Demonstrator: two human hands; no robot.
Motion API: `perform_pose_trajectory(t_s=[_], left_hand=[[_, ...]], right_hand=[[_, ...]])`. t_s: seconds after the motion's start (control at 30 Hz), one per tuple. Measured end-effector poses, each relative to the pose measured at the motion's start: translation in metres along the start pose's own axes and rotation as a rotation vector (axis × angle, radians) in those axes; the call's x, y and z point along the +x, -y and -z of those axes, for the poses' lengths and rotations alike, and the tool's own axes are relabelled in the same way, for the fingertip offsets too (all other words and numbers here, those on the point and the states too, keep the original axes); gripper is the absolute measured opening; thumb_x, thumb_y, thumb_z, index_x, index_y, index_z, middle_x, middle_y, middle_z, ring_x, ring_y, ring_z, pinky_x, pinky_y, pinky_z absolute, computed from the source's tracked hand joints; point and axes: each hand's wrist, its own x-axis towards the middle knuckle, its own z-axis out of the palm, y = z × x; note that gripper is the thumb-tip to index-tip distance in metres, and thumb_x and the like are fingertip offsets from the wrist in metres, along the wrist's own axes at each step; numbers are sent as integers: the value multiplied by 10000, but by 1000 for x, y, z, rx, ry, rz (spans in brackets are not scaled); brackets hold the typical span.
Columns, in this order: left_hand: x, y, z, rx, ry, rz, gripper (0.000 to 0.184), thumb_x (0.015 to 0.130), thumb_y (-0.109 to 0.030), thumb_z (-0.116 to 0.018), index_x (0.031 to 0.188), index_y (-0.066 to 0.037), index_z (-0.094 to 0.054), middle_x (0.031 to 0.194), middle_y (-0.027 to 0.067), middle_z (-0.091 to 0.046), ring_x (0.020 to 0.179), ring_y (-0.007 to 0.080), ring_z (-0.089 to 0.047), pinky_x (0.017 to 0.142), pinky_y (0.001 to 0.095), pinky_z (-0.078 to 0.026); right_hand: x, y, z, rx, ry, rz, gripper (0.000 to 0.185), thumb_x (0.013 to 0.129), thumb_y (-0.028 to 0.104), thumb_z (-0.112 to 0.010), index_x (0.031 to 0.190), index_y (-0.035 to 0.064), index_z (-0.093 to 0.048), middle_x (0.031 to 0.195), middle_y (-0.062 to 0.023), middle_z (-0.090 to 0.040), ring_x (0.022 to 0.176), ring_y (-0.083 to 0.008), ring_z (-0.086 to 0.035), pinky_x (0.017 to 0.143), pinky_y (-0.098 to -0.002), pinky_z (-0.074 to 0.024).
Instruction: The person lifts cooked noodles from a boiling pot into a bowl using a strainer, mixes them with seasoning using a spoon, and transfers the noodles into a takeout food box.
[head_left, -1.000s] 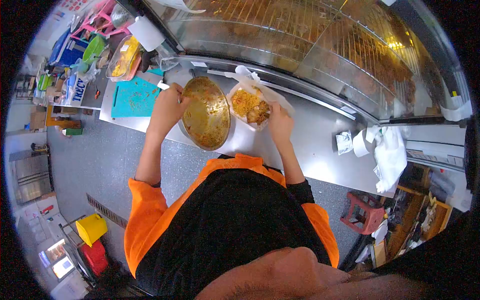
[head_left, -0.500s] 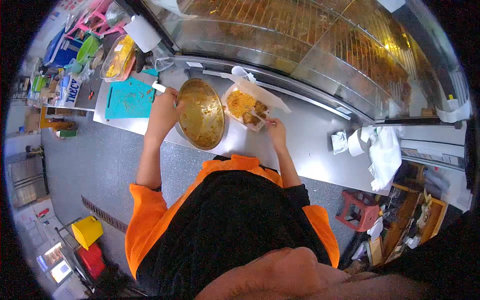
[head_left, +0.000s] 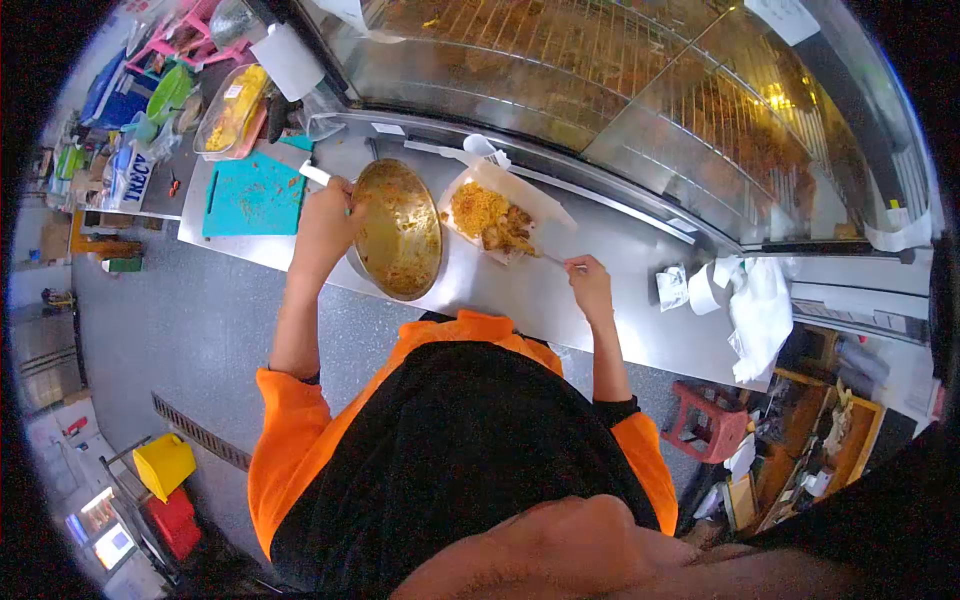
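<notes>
My left hand [head_left: 330, 218] is closed at the near-left rim of a large metal bowl [head_left: 400, 235], which is tilted towards me and smeared inside with yellow-brown sauce. A white handle [head_left: 314, 174] juts out past that hand; what it belongs to is hidden. To the right of the bowl lies an open paper-lined takeaway box [head_left: 548, 207], holding yellow rice [head_left: 478, 208] and browned pieces of meat [head_left: 510, 234]. My right hand [head_left: 591, 286] pinches the end of a thin metal utensil [head_left: 553, 261], whose other end reaches the meat. Its tip is hard to make out.
A teal cutting board [head_left: 252, 200] with food scraps lies at left, below a clear tub of yellow food [head_left: 232, 110]. A glass display case [head_left: 600, 110] runs along the back. White plastic bags [head_left: 762, 310] sit at the counter's right end, near a red stool [head_left: 706, 420].
My right hand has moved right and slightly down, away from the box, so more of the utensil and meat shows. My left hand stays by the bowl.
</notes>
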Motion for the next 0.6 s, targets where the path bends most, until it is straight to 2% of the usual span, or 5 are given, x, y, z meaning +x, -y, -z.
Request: perform_pose_trajectory(t_s=[0.17,0.23,0.27,0.33,0.6], left_hand=[[0,-2,1,24,19,25,208,723,-86,-623,884,22,-548,795,190,-614,766,343,-598,675,388,-462],[1,0,1,13,23,25,207,721,-86,-624,884,16,-545,803,190,-613,773,347,-595,678,392,-461],[1,-1,1,4,14,35,204,722,-88,-624,879,14,-543,808,190,-612,779,347,-593,681,396,-458],[0,-3,2,-4,4,46,200,722,-91,-624,873,11,-541,813,190,-611,785,347,-590,684,400,-455],[-3,5,3,-35,-84,-99,218,719,-114,-595,842,52,-525,687,224,-582,667,361,-587,590,421,-455]], right_hand=[[-12,16,19,-37,39,-65,165,807,166,-576,849,10,-608,783,-152,-636,732,-264,-628,642,-324,-473],[-17,23,28,98,79,-101,153,813,145,-564,868,10,-611,596,-16,-523,551,-84,-459,536,-238,-393],[-16,24,31,96,81,-99,153,813,145,-564,868,10,-611,596,-16,-523,551,-84,-459,536,-238,-393],[-15,26,35,60,130,-121,122,821,114,-553,893,24,-594,767,-145,-632,723,-279,-625,608,-358,-459],[-7,84,2,-182,-9,401,106,803,100,-547,906,91,-566,823,-124,-625,730,-326,-603,584,-398,-466]])
